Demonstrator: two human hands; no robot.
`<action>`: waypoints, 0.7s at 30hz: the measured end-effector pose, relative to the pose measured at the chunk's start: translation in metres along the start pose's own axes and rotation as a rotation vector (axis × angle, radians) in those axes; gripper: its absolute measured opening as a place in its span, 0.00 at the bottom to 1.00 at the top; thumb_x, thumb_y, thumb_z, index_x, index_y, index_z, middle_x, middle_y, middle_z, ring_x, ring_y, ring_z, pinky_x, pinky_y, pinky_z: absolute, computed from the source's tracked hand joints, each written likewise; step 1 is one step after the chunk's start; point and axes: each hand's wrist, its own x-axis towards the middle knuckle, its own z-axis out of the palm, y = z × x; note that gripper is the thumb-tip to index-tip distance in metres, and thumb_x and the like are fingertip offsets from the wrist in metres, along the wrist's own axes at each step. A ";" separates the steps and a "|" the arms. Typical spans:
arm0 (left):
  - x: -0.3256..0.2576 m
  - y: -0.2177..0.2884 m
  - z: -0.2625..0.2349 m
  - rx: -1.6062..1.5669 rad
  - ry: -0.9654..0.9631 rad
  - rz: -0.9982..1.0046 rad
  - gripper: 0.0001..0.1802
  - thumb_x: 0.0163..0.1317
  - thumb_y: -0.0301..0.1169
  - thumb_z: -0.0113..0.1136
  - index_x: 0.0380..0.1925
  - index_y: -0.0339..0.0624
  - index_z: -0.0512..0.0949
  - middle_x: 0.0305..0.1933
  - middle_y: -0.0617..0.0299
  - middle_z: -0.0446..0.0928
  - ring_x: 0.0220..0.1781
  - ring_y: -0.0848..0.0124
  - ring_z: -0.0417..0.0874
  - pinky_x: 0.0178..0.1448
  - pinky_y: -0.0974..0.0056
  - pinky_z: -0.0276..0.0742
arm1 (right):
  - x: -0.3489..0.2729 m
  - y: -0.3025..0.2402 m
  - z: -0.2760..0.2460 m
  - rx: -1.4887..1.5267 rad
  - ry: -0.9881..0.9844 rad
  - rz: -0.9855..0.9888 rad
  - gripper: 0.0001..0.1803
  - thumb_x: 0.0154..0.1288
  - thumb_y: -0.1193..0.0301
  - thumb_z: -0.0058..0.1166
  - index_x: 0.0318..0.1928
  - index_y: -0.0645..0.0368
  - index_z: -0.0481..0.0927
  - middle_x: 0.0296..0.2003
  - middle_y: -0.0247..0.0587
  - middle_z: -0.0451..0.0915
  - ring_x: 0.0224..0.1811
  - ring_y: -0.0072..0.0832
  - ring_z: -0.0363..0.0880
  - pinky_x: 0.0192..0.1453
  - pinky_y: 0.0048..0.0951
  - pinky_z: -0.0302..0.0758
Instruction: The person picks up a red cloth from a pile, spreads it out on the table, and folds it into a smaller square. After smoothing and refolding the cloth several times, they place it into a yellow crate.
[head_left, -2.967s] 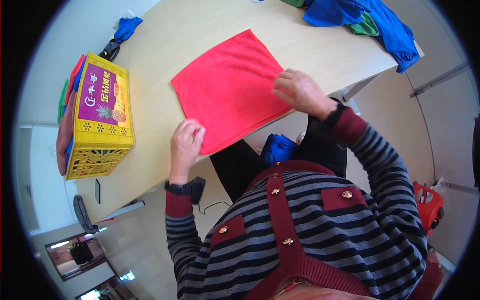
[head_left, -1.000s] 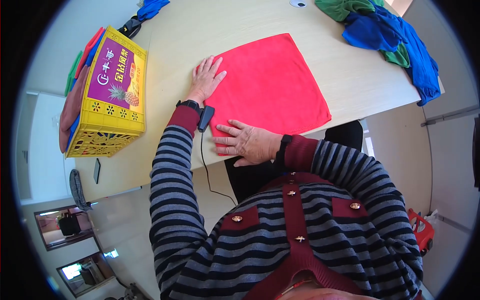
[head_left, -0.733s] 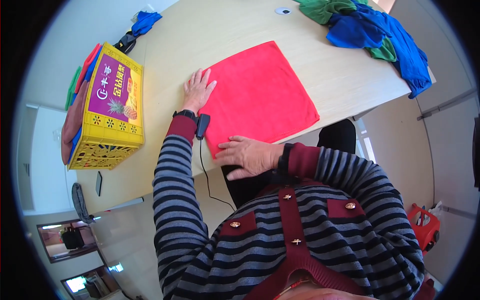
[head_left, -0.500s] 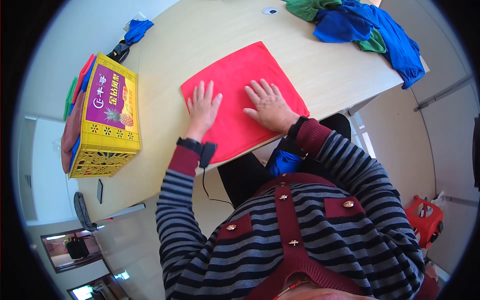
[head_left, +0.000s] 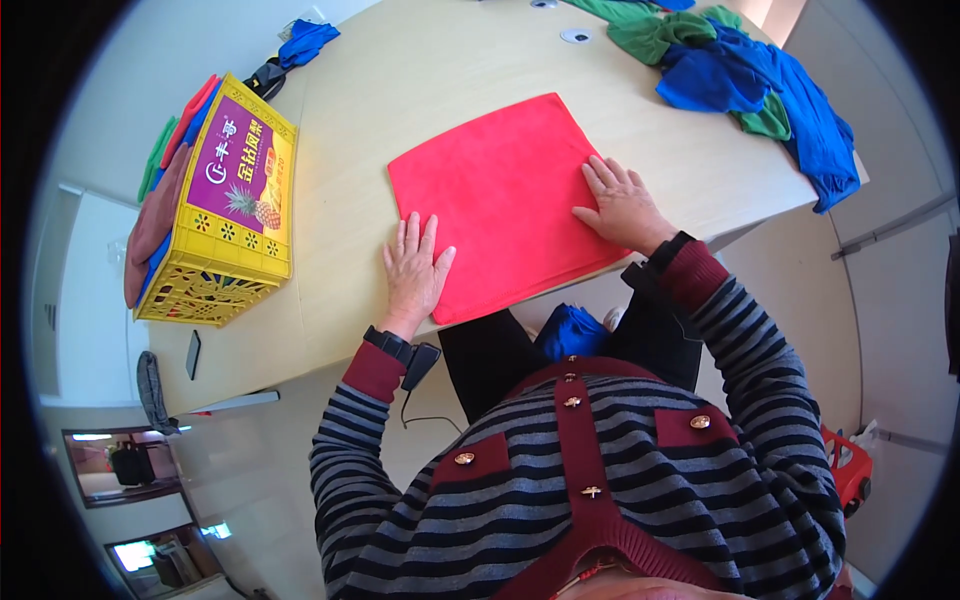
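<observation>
A red cloth (head_left: 510,200) lies flat on the table in front of me, roughly square, its near edge along the table's edge. My left hand (head_left: 414,268) rests flat on its lower left side, fingers stretched out and pointing away from me. On the right side of the cloth, my right hand (head_left: 622,208) presses down with the fingers extended and the thumb apart. Neither hand holds anything. A blue cloth (head_left: 572,332) shows below the table edge, between my legs.
At the left of the pale wooden table (head_left: 340,200) stands a yellow plastic crate (head_left: 215,292) with folded cloths in it. A phone-like dark slab (head_left: 193,354) lies near it. Blue and green cloths (head_left: 730,75) are heaped at the far right. A red stool (head_left: 848,468) stands on the floor.
My hands have moved apart: the right slid outward to the cloth's right edge, the left drew back toward its lower left edge. The whole view has shifted slightly.
</observation>
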 end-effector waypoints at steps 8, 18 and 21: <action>0.074 -0.017 0.008 -0.151 0.079 -0.017 0.34 0.77 0.53 0.43 0.75 0.46 0.63 0.80 0.50 0.58 0.82 0.51 0.55 0.80 0.37 0.47 | 0.115 -0.057 -0.009 0.006 0.122 -0.214 0.38 0.75 0.46 0.45 0.75 0.57 0.63 0.75 0.50 0.63 0.79 0.49 0.57 0.78 0.56 0.56; 0.149 -0.001 0.046 -0.038 0.069 -0.093 0.34 0.78 0.56 0.39 0.76 0.53 0.63 0.81 0.53 0.58 0.83 0.53 0.52 0.81 0.36 0.44 | 0.176 -0.100 0.050 0.101 0.177 -0.195 0.37 0.75 0.43 0.41 0.75 0.51 0.64 0.75 0.43 0.64 0.80 0.44 0.54 0.80 0.53 0.53; 0.152 -0.005 0.042 -0.003 0.078 -0.098 0.36 0.77 0.59 0.38 0.76 0.52 0.63 0.81 0.51 0.56 0.84 0.51 0.51 0.81 0.35 0.43 | 0.187 -0.072 0.046 0.102 0.202 -0.125 0.37 0.75 0.43 0.41 0.75 0.51 0.65 0.75 0.42 0.64 0.80 0.42 0.54 0.80 0.51 0.52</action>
